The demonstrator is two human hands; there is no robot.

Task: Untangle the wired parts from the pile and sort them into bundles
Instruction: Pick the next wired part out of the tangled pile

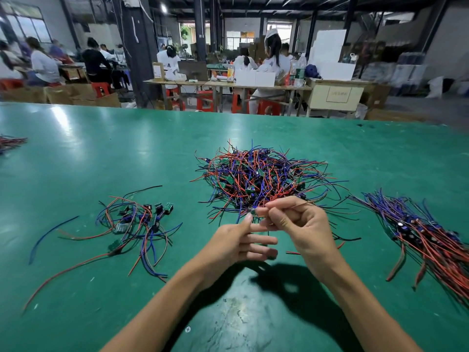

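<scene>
Covering most of the view, the green table (101, 153) is smooth and a little glossy, with scratches and worn pale marks near the person. On it, the big pile (261, 179) of wired parts sits in the middle, a dense round tangle of thin red, blue and black wires with small green boards and dark round components inside. To the right lies the sorted bundle (426, 240), where the wires run almost parallel and the parts are gathered together. To the left, a looser small group (137, 222) is spread flat, with the wires curling and crossing. The step in hand seems to be pulling one part free at the near edge of the pile. The right hand (302, 224) has curled fingers and pinches a thin wire between thumb and forefinger, while the left hand (238, 242) keeps its fingers mostly straight and touches a small part at the fingertip; if it also pinches, one cannot tell. The next move probably needs a slow pull, because the flexible wires hook easily on the others.
</scene>
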